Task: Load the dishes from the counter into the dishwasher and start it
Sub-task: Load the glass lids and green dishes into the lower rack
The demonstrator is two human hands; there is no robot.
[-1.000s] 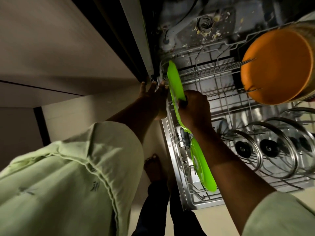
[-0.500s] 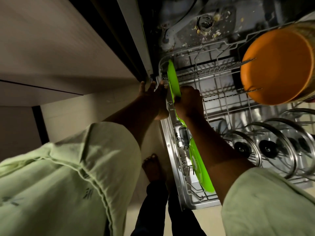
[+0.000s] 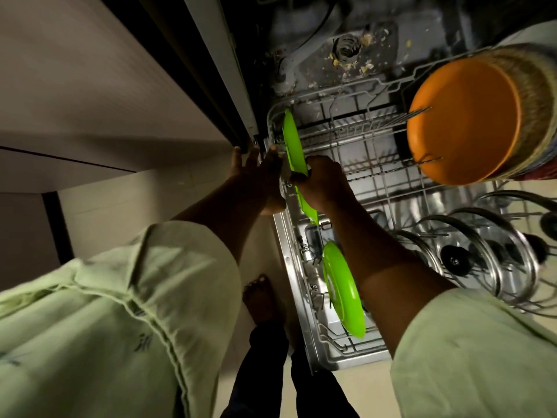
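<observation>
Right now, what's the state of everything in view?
right hand: grips far green plate
left hand: fingers straight, at rack rim
far green plate: on edge, in rack
near green plate: on edge, slotted
orange bowl: on its side
glass lids: upright in tines
rack: pulled out

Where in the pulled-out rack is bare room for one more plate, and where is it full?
Free: the middle tines of the rack, between the held green plate on the left edge and the orange bowl far right. Crowded: near right, full of glass lids; the left edge, where the right hand grips that plate, left hand beside it.
</observation>
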